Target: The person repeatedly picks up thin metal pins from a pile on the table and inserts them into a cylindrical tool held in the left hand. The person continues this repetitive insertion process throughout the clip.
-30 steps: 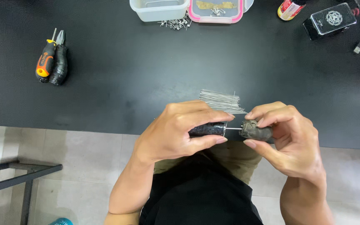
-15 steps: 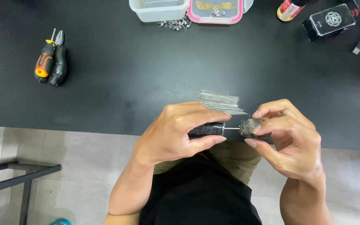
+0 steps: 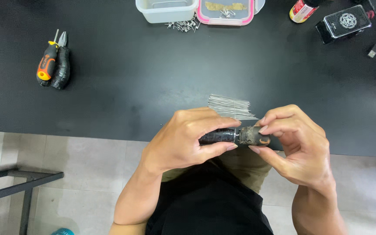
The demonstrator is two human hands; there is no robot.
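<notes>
- head view, looking down: the left hand has its fingers closed around a dark cylindrical tool, held level just off the near edge of the black surface.
- the right hand pinches the tool's grey, worn end piece with fingers closed; a thin wire seems caught at the joint between the two parts.
- judged from this, steady the body with the left hand and turn the end piece slowly, keeping both parts in line.
- a bundle of thin metal wires lies just beyond the hands.
- far left lie an orange-handled screwdriver and black-handled pliers.
- far edge: a clear plastic tub, a pink-rimmed container, small wire coils.
- pale tiled floor below.
</notes>
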